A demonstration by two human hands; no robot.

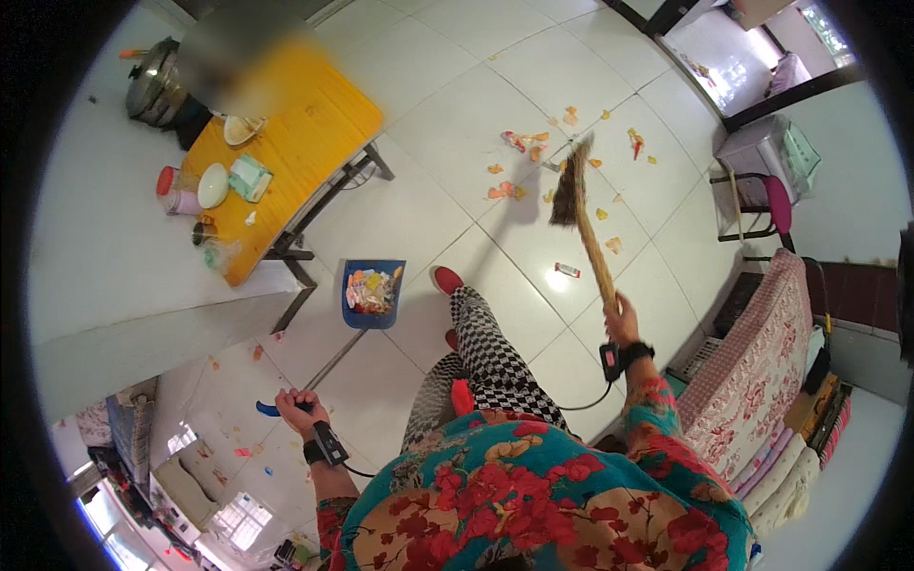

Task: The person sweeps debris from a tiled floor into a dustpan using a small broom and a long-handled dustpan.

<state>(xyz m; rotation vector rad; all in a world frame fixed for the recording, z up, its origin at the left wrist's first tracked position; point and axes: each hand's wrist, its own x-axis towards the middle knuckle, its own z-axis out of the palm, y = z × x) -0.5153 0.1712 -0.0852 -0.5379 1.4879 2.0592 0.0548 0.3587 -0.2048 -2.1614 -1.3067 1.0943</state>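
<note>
My right hand (621, 319) grips the straw handle of a broom (594, 246), whose dark bristles lie on the tiled floor ahead of me. Around the broom head are scattered orange and yellow peels (505, 190) and wrappers (635, 143). A small red-and-white wrapper (568, 270) lies nearer my feet, left of the handle. In my left hand (301, 410) is the blue-ended handle of a long-handled dustpan. The blue dustpan (350, 314) rests on the floor left of my red shoes, with peels and wrappers (373, 291) heaped inside it.
A yellow wooden table (325, 118) with dark metal legs stands at the left, bearing bowls (213, 185) and a tissue pack (250, 178). On the right are a folding chair (777, 200) and a cloth-covered piece of furniture (757, 364). More litter (243, 452) dots the floor behind my left hand.
</note>
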